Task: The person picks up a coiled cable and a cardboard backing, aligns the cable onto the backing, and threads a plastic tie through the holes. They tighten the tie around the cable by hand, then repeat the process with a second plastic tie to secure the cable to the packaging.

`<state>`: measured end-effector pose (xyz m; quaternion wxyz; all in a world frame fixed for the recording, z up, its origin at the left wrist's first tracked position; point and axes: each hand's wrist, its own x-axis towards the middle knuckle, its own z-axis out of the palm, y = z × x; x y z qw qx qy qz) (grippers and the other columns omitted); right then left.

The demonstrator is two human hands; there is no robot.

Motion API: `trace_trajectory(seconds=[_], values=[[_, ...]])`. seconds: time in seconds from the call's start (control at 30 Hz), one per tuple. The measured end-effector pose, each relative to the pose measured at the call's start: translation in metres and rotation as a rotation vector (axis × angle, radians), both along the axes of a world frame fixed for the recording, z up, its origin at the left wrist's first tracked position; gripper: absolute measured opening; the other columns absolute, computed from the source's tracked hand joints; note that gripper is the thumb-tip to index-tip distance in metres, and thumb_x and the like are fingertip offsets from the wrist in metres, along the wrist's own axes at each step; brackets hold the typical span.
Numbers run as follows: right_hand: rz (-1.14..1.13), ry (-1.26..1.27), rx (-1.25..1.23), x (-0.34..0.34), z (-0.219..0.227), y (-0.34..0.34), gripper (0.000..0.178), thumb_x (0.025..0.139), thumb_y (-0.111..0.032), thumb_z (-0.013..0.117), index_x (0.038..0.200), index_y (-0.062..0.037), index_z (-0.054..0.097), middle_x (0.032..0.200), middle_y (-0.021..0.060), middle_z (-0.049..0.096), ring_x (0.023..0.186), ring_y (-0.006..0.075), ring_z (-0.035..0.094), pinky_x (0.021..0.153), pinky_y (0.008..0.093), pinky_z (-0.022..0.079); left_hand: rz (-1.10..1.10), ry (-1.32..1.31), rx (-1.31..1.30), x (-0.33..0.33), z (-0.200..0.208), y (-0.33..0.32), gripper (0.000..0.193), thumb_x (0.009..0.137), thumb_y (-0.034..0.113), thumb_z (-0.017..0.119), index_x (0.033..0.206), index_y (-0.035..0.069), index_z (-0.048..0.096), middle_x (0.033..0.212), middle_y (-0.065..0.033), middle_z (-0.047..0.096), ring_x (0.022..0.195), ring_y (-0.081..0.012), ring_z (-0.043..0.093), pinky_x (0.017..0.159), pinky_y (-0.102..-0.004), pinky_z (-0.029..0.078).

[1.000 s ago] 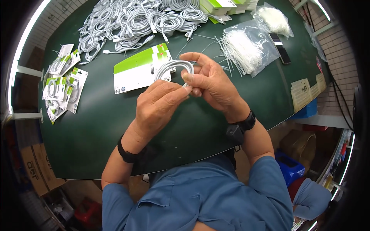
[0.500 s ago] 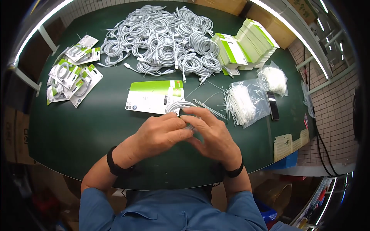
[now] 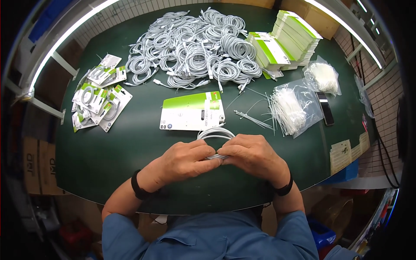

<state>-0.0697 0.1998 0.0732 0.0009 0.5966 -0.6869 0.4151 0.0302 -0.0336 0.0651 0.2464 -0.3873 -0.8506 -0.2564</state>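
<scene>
**Left hand (image 3: 185,159) and right hand (image 3: 255,156) are pinching one coiled cable (image 3: 205,134)**

The right fingers, spread apart a second ago, are now drawing in to meet the left ones, and more of the loop is showing. Both hands are thus working together at the coil's near side, fingertips closing on its strands; whether anything thin is lying between them cannot be told. The coil is sitting in front of the person, its far edge overlapping the near edge of a green-and-white packaging card (image 3: 186,113) in view. Loose cable ties (image 3: 255,120) are lying to the right, untouched.

The card is carrying small dark print, a dark oblong label and a round emblem near one corner. The stacked cards (image 3: 294,41) are repeating its green-and-white colouring. A brown carton (image 3: 39,167) at far left is showing large dark lettering.
</scene>
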Motion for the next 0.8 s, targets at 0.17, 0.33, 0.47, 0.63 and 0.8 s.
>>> trace_trajectory(seconds=[0.17,0.33,0.47,0.63,0.8], values=[[-0.066,0.178,-0.072,-0.004,-0.009,0.001,0.033,0.078,-0.008,0.086,0.109,-0.0100,0.074,0.095,0.0021,0.075,0.080,0.0225,0.071,0.065,0.0356,0.057,-0.013,0.030,0.045,-0.011,-0.004,-0.001,0.025,0.076,0.003,0.081,0.100,0.005,0.074,0.090,-0.0069,0.069,0.071,-0.0211,0.067,0.052,-0.0295,0.052],[-0.055,0.122,-0.155,-0.012,-0.016,0.000,0.033,0.079,-0.007,0.085,0.110,-0.0108,0.074,0.095,0.0023,0.074,0.079,0.0218,0.071,0.065,0.0355,0.058,-0.064,0.032,0.058,-0.022,-0.008,-0.003,0.024,0.077,-0.001,0.082,0.100,0.004,0.075,0.090,-0.0090,0.072,0.071,-0.0225,0.069,0.056,-0.0305,0.055],[-0.129,0.078,-0.190,-0.009,-0.022,-0.005,0.032,0.079,-0.007,0.084,0.109,-0.0112,0.074,0.095,0.0021,0.072,0.078,0.0213,0.070,0.065,0.0349,0.058,-0.049,-0.114,0.172,-0.028,-0.013,-0.006,0.027,0.079,-0.007,0.082,0.102,0.004,0.076,0.088,-0.0103,0.073,0.073,-0.0234,0.070,0.061,-0.0315,0.057],[-0.181,0.162,-0.223,-0.014,-0.031,-0.004,0.032,0.079,-0.007,0.085,0.109,-0.0115,0.074,0.094,0.0018,0.071,0.078,0.0210,0.070,0.063,0.0348,0.058,-0.046,-0.149,0.198,-0.035,-0.018,-0.004,0.031,0.078,-0.010,0.083,0.106,0.005,0.077,0.088,-0.0104,0.075,0.074,-0.0232,0.071,0.065,-0.0321,0.057],[-0.164,0.142,-0.313,-0.017,-0.032,-0.005,0.032,0.078,-0.007,0.085,0.107,-0.0117,0.074,0.094,0.0019,0.072,0.077,0.0204,0.070,0.061,0.0337,0.057,-0.036,-0.099,0.185,-0.037,-0.017,-0.001,0.034,0.077,-0.007,0.084,0.107,0.007,0.078,0.093,-0.0089,0.076,0.075,-0.0239,0.072,0.065,-0.0328,0.058]])
